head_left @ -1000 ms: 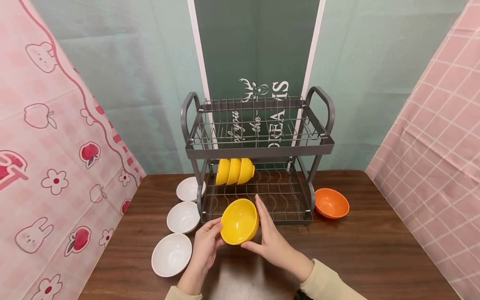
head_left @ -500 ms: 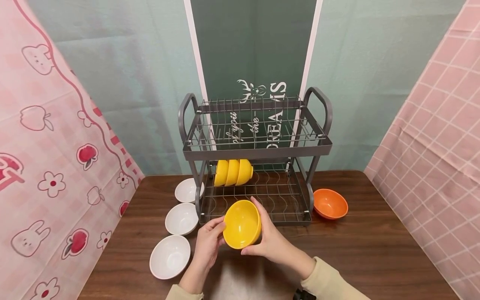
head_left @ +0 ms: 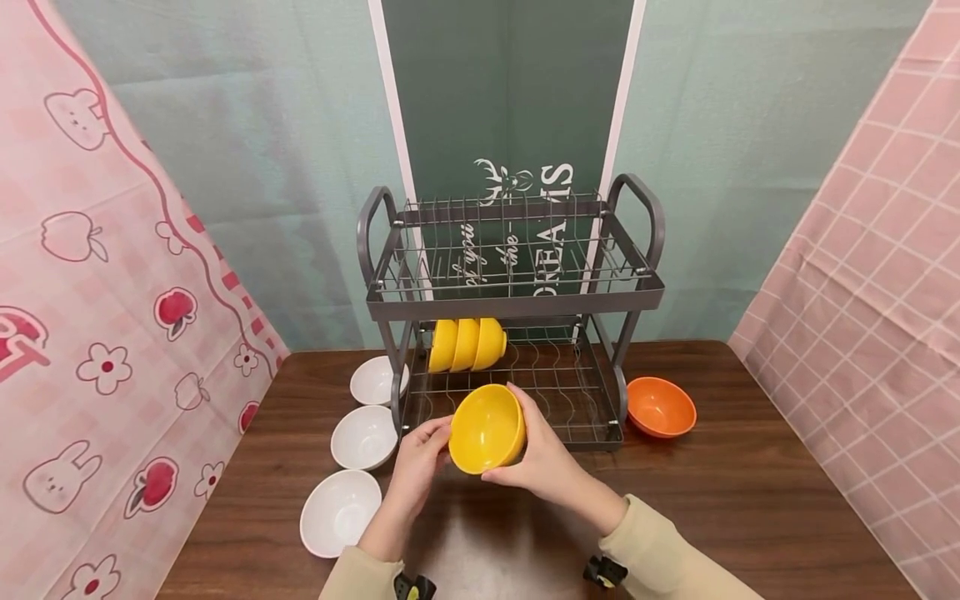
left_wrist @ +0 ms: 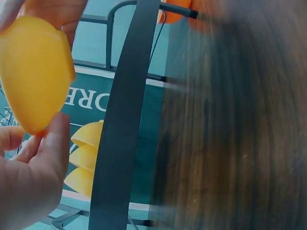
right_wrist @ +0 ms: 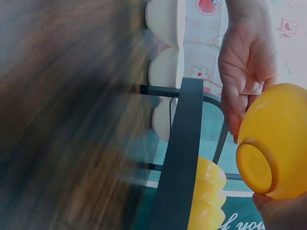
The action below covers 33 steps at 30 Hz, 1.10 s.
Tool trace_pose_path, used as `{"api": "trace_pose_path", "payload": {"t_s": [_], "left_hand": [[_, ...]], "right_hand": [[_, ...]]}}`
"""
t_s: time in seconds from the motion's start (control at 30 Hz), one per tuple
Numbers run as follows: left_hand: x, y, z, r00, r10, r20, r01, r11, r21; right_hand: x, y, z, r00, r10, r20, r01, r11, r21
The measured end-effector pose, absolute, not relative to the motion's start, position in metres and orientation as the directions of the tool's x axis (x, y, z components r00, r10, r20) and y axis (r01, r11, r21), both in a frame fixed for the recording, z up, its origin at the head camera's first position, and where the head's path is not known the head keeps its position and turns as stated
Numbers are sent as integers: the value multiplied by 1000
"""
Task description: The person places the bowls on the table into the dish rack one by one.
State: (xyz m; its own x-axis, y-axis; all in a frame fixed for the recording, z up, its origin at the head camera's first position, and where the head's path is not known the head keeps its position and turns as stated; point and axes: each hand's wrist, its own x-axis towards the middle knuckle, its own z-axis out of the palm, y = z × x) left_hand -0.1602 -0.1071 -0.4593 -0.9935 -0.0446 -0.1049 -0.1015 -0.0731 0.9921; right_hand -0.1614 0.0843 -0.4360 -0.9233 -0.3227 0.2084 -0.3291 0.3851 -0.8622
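Observation:
Both hands hold a yellow bowl [head_left: 487, 429] in front of the rack's lower tier, its hollow tilted toward the head camera. The left hand [head_left: 417, 463] pinches its left rim between thumb and fingers. Around its right side curls the right hand [head_left: 546, 463], thumb low and fingers behind. The right wrist view shows the foot ring of this bowl [right_wrist: 283, 143]. Three yellow bowls [head_left: 467, 345] stand on edge, nested, at the left of the lower tier of the grey dish rack [head_left: 517, 307].
Three white bowls [head_left: 341, 512] form a line on the wooden table [head_left: 720, 517] left of the rack. An orange bowl [head_left: 662, 407] stands close to the rack's right side. The rack's upper tier holds no dishes. Patterned cloths hang around the table.
Over the last half second both hands have raised the yellow bowl slightly toward the rack. The right fingers lie closer around it than a second ago. Wrist straps have come into view.

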Motion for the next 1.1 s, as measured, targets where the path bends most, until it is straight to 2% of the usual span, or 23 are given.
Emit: {"api": "trace_pose_path", "payload": {"t_s": [0.17, 0.3, 0.4, 0.5, 0.7, 0.9, 1.1], "left_hand": [[-172, -111, -460, -994, -77, 77, 58, 230, 971], [-183, -115, -463, -972, -39, 231, 180, 505, 844], [-189, -117, -467, -960, 53, 275, 238, 672, 702], [-192, -118, -473, -963, 152, 224, 256, 777, 575], [-192, -117, -482, -964, 244, 102, 264, 876, 403], [-194, -116, -485, -965, 253, 73, 263, 903, 340], [-195, -115, -488, -969, 243, 47, 246, 923, 296]], "right_hand": [[-173, 86, -431, -914, -324, 245, -370, 413, -832], [-185, 90, -425, -912, -306, 273, -390, 440, -809], [-196, 94, -421, -912, -293, 286, -398, 463, -792], [-206, 98, -417, -912, -292, 287, -399, 477, -783], [-229, 106, -412, -915, -292, 278, -398, 546, -737], [-253, 112, -407, -919, -290, 266, -391, 588, -708], [-281, 115, -407, -893, -327, 310, -450, 603, -658]]}}
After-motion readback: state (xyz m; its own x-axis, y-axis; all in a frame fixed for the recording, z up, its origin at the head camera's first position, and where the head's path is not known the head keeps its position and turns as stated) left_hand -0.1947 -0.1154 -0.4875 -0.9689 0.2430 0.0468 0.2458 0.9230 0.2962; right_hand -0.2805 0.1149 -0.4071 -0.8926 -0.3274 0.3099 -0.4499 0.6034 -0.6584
